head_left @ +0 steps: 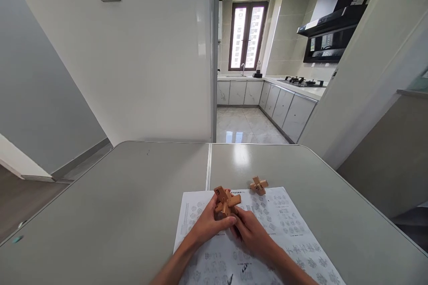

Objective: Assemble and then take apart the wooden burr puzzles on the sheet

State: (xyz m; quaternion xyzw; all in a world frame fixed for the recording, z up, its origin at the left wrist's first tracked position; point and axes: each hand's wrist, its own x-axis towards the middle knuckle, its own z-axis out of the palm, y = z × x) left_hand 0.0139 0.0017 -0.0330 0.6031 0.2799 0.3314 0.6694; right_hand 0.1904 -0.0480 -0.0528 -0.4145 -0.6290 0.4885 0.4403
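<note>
A wooden burr puzzle [227, 201] of interlocking numbered bars is held between both hands over the printed sheet. My left hand [211, 222] grips it from the left, the thumb reaching across its near side. From the right and below, my right hand [249, 230] closes on it, with some fingers hidden behind the wood. Beneath the hands lies the white instruction sheet [294, 236], covered in small diagrams of puzzle pieces. Just past its top edge, to the right of the hands, sits a second, smaller wooden burr puzzle [258, 185] with a mark on one bar.
The grey table [117, 213] has a seam running away from me down its middle. A small green object [18, 239] lies near its left edge. Beyond the table are a white wall [160, 62] and a doorway into a kitchen with marbled cabinets [281, 107].
</note>
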